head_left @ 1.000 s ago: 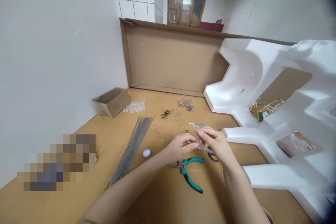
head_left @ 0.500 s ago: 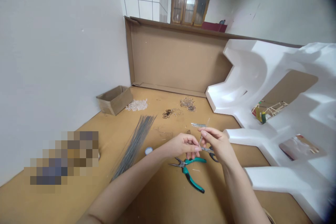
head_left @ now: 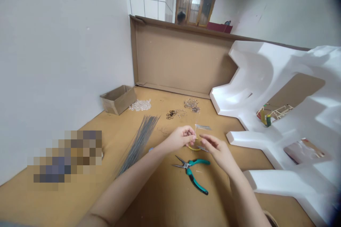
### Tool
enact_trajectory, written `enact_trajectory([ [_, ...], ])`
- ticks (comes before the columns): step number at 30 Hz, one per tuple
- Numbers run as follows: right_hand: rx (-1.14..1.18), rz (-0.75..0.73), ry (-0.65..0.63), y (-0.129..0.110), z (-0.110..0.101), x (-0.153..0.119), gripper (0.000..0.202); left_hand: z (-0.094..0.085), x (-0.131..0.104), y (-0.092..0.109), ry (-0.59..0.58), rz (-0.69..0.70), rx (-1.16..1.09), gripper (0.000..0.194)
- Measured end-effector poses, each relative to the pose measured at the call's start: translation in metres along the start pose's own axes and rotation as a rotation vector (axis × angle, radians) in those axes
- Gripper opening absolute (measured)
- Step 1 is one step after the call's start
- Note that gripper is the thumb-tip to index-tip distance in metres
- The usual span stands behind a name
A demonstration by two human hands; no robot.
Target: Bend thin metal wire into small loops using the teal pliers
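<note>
My left hand (head_left: 186, 136) is closed in a pinch on a thin, pale strand (head_left: 196, 122) that sticks up from its fingertips. Whether the strand is wire or thread is too fine to tell. Just to the right, my right hand (head_left: 217, 147) has its fingers apart and holds nothing I can see. Beneath its fingertips lie the scissors (head_left: 203, 148), partly covered by the hand. A curved yellow piece (head_left: 194, 149) shows below the left fingertips. Nearer me, green-handled pliers (head_left: 187, 165) lie spread on the table.
A bundle of grey wires (head_left: 138, 142) lies left of the hands. Farther back are clear small pieces (head_left: 141, 105), black rings (head_left: 171, 114), a tangled pile of small metal pieces (head_left: 192, 104), short metal rods (head_left: 204, 127) and a cardboard box (head_left: 118, 101). White foam (head_left: 250, 138) borders the right side.
My right hand has come away from the left and its fingers have parted. The left hand has shifted slightly up with the strand. The curved yellow piece now shows.
</note>
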State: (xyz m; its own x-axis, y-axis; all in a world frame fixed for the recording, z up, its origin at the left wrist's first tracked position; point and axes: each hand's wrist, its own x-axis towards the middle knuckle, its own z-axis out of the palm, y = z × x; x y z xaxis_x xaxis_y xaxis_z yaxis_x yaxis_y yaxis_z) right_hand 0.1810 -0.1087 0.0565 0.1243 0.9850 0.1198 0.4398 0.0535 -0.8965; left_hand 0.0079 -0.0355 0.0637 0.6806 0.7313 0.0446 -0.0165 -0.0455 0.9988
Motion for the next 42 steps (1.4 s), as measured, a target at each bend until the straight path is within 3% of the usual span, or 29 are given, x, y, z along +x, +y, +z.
enact_trajectory([
  [3,-0.261,-0.055,-0.081,0.028,0.01,-0.017,0.031,-0.006,0.002,-0.001,0.022,0.022,-0.016,0.024],
  [6,-0.343,-0.13,-0.044,0.037,0.019,-0.033,0.025,-0.007,0.002,0.0,0.02,0.057,-0.043,0.023],
  [14,-0.161,-0.108,-0.034,-0.007,0.035,-0.033,0.027,-0.001,-0.005,0.007,-0.001,0.084,-0.084,0.017],
  [20,0.029,-0.06,-0.021,-0.006,0.048,-0.027,0.031,-0.002,-0.006,0.006,0.031,0.132,-0.062,0.013],
  [27,0.182,0.004,-0.188,-0.012,0.045,-0.026,0.035,-0.002,-0.007,0.008,-0.016,0.104,-0.124,0.016],
  [31,-0.126,-0.053,-0.225,0.002,0.036,-0.031,0.034,-0.005,-0.006,0.009,0.002,0.107,-0.114,0.016],
  [34,-0.557,-0.134,-0.204,0.024,0.03,-0.045,0.066,-0.009,-0.005,0.012,0.052,0.095,-0.115,0.017],
  [36,-0.768,-0.13,-0.275,0.036,0.028,-0.055,0.081,-0.012,-0.006,0.014,0.073,0.078,-0.121,0.017],
  [42,-1.057,-0.169,-0.313,0.037,0.034,-0.068,0.078,-0.013,-0.009,0.02,0.085,0.073,-0.104,0.012],
])
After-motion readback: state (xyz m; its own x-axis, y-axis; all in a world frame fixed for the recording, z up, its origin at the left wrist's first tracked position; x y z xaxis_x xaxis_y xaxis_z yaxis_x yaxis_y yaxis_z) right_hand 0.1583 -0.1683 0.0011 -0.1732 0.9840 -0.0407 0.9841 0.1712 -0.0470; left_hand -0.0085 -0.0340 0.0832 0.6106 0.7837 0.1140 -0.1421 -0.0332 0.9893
